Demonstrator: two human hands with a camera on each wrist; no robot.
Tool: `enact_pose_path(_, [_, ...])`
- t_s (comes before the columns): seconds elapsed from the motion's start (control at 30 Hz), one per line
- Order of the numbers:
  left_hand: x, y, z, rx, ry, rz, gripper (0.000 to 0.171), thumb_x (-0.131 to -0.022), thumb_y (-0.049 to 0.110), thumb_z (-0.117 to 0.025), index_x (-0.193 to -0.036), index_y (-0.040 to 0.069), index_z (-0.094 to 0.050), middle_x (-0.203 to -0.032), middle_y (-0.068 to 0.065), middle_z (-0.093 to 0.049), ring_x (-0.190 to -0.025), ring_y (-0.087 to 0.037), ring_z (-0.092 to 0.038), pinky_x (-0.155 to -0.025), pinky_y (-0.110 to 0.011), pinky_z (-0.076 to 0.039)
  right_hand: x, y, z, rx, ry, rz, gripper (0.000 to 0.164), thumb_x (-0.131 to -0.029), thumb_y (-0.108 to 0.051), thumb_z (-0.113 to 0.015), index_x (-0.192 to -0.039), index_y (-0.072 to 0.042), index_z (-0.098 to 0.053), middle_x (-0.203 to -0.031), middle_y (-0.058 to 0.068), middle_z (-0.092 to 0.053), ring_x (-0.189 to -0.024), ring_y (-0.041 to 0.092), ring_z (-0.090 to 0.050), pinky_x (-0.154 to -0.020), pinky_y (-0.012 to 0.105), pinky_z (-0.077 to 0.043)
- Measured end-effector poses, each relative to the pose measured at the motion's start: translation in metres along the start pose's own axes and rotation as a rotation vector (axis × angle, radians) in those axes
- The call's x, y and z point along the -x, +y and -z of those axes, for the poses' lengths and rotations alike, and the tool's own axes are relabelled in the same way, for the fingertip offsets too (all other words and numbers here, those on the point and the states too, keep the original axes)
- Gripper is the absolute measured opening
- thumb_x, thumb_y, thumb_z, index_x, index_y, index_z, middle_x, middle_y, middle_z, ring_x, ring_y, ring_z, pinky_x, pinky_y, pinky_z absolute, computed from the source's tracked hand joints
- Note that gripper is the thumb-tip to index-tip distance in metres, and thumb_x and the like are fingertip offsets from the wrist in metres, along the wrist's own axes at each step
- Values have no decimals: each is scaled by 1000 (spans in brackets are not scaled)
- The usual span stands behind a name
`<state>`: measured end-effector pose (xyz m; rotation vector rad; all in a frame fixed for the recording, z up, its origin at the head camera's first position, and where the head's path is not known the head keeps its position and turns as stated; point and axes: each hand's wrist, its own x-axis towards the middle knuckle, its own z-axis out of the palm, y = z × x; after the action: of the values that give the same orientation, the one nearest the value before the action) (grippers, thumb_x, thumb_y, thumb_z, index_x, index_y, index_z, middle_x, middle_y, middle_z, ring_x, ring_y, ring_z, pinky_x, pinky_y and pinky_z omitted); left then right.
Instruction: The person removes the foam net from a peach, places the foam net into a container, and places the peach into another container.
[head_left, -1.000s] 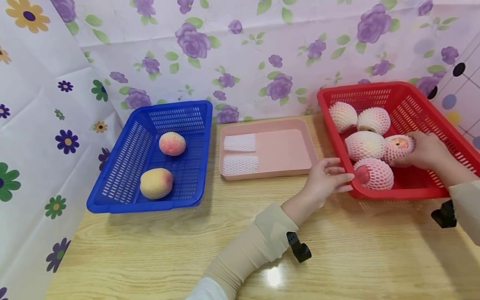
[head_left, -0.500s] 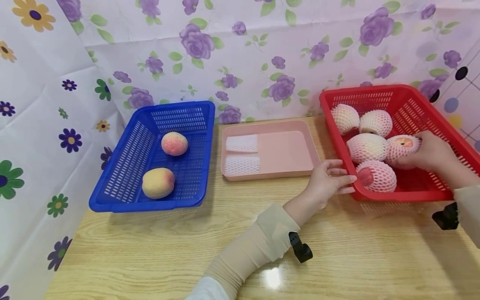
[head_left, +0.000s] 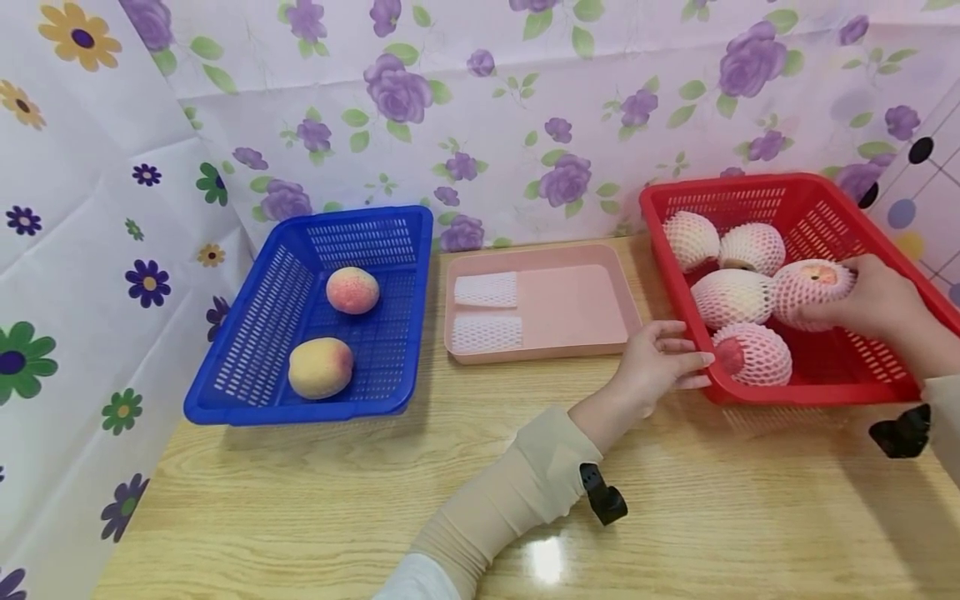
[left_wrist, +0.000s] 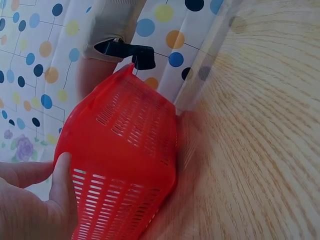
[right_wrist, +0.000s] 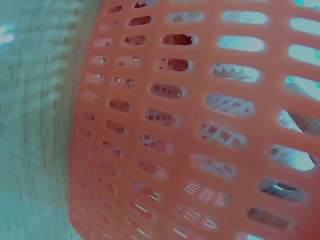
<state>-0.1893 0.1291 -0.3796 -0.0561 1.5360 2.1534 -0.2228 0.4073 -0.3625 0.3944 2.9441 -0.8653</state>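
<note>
- The red basket [head_left: 825,393] stands at the right and has five fruits in foam netting; two [head_left: 690,240] [head_left: 752,247] lie at the back, a pale one [head_left: 731,297] in front of them, a redder one [head_left: 752,354] by the near-left corner, and the held fruit [head_left: 798,296] to the right.
- The blue basket [head_left: 300,414] at the left has two bare peaches in it, a pink one [head_left: 352,290] behind a yellow one [head_left: 321,367]; the pink tray [head_left: 577,300] between the baskets has two white foam nets [head_left: 486,289] [head_left: 487,332] at its left end.
- The right hand [head_left: 881,300] grips the held fruit from its right side, inside the red basket, just beside the pale one; whether the fruit touches the basket floor cannot be told.
- The left hand [head_left: 660,362] touches the red basket's rim at the near-left corner, fingers loosely extended.
- A wood-grain table [head_left: 337,500] lies under everything; purple-rose cloth [head_left: 487,108] hangs behind, daisy-print cloth [head_left: 82,217] at the left, dotted cloth [head_left: 926,217] at the right; black devices [head_left: 603,494] [head_left: 900,432] sit at both cuffs.
</note>
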Motion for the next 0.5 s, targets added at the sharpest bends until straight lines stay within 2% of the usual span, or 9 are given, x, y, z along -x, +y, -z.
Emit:
enact_pose_path(0.23, [0,2,1,-1,-10,1,34,-83,-6,-67,-112,10,-55,-88,-4,-58,-78,-18,-63,-78,-51,-55,6,-5,5,-2,29,9,100,-74,-43,-79,-132,14,-22,-113,38,-40,-82,54,-55,-54,58,-53])
enact_pose_path(0.5, [-2,2,-1,18,-16,-9,35,-82,-11,-65,-110,8,-55,-86,-6,-57,-81,-31,-67,-77,-53,-54,11,-9,9,-23,70,44,99,-74,-46,-77,-133,14,-25,-115,38,-41,-85,55,-54,-55,59,-52])
